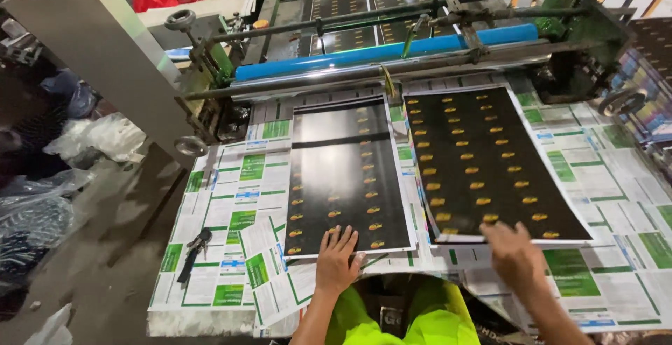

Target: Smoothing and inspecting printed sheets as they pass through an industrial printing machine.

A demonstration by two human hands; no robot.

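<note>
Black printed sheets dominate the view, and we take the parts from largest to smallest. At twelve o'clock stands the machine [420, 30], its blue roller [385, 52] lying crosswise, presumably where sheets come out onto the table [616, 177] below. The table is covered with green-and-white papers [245, 198], which we judge to be a protective lining. On these lie two glossy black sheets dotted with small gold marks. The right sheet [490, 163], at one o'clock from the worker, looks like the top of a thin stack, its near edge raised slightly. The left sheet [346, 177], at eleven o'clock, lies flat and separate, a narrow gap between the two. Our right hand [516, 254] rests at the near edge of the right sheet, blurred, fingers curled; we cannot tell whether it pinches the edge. Our left hand [337, 261] lies open, fingers spread, pressing the near edge of the left sheet flat, likely to steady it. At nine o'clock, near the table's left edge, lies a dark bunch of keys [196, 247].
</note>
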